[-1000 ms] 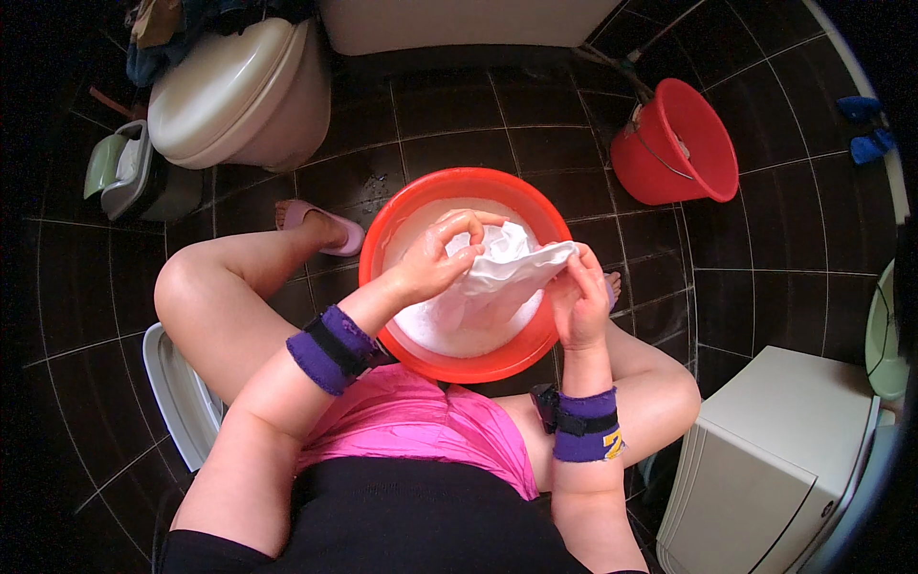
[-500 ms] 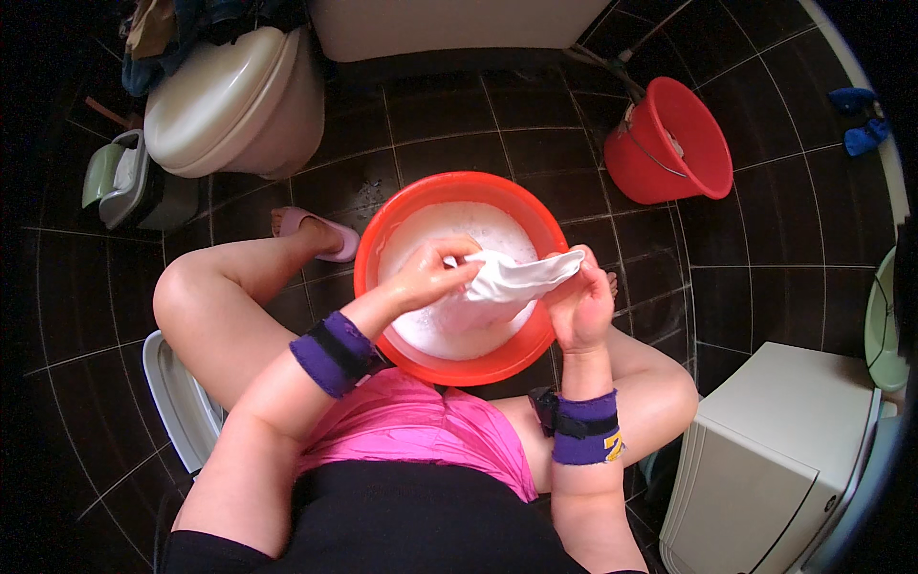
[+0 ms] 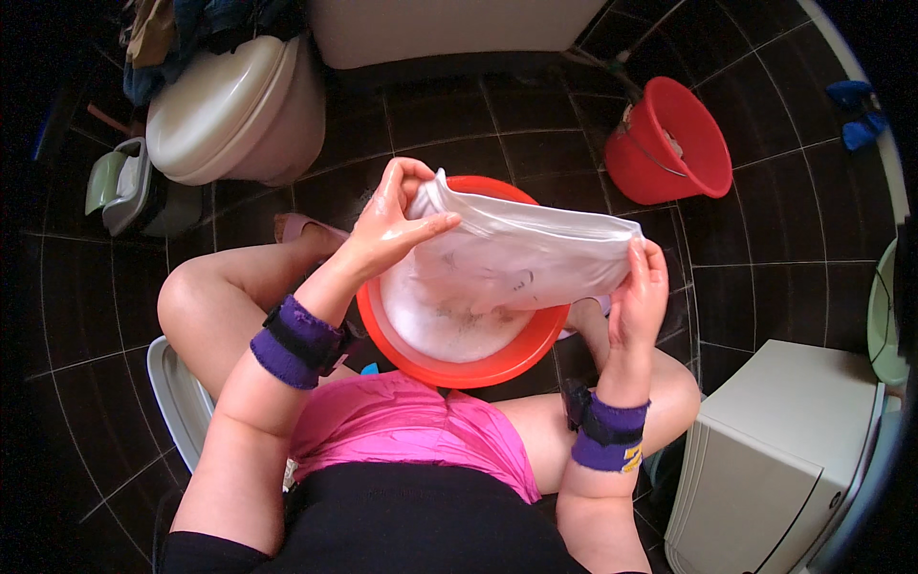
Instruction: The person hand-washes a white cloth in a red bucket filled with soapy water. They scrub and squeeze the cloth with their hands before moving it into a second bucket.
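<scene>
Stretched above the basin is a wet white garment (image 3: 535,253), its open waist-like edge uppermost and a few dark marks on its thin cloth. My left hand (image 3: 394,218) is closed on its left corner, thumb lying along the front. At the right corner my right hand (image 3: 639,292) pinches the edge between thumb and fingers. Below, the red plastic basin (image 3: 449,373) holds white, sudsy water (image 3: 430,320). The garment hides the basin's far right part, and whether its lower hem touches the suds I cannot tell.
A red bucket (image 3: 650,143) with something pale inside stands at the far right. The toilet (image 3: 220,115) and a small bin (image 3: 120,187) are at the far left. A whitish cabinet (image 3: 765,430) stands near right. My legs flank the basin on dark tiles.
My hands have moved apart and upward, the left away and to the left, the right to the right. The bunched white garment is now spread wide between them.
</scene>
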{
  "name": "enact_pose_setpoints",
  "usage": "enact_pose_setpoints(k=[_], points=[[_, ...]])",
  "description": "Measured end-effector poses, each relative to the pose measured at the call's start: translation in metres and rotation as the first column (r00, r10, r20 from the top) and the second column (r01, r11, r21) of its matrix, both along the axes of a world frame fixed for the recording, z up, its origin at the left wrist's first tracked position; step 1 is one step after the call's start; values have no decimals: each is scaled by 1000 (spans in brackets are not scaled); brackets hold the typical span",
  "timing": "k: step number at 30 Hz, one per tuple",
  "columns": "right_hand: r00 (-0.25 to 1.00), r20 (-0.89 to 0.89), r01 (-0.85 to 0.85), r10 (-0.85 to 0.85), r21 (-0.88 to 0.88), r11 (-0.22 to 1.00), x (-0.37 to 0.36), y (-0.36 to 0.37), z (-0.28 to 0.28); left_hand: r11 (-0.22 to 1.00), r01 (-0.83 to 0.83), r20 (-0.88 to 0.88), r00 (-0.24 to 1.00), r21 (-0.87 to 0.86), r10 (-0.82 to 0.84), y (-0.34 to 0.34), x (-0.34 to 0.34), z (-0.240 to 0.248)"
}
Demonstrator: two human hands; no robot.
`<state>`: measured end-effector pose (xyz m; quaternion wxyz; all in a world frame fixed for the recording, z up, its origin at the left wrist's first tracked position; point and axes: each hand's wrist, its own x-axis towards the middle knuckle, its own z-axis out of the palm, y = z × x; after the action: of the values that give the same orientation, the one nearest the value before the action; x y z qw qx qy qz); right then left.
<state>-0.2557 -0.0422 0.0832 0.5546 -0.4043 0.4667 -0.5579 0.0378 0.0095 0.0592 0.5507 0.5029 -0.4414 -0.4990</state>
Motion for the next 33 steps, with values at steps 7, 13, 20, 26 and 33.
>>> enact_pose_setpoints(k=[7,13,20,26,33], points=[[889,-413,139,-197,-167,976,35,-9,-53,940,-182,77,983,288,167,10,-25,-52],[738,-661,-383,136,-245,891,110,72,-61,959,-148,-202,959,241,199,26,-67,-41],[940,-306,-197,153,-117,973,82,39,-52,983,88,-223,973,159,-51,39,-40,-20],[691,-187,-700,698,67,711,49,22,-32,934,354,-405,861,47,-306,40,-19,34],[662,143,-730,735,-99,677,59,50,45,905,422,-530,755,-57,-386,39,-1,79]])
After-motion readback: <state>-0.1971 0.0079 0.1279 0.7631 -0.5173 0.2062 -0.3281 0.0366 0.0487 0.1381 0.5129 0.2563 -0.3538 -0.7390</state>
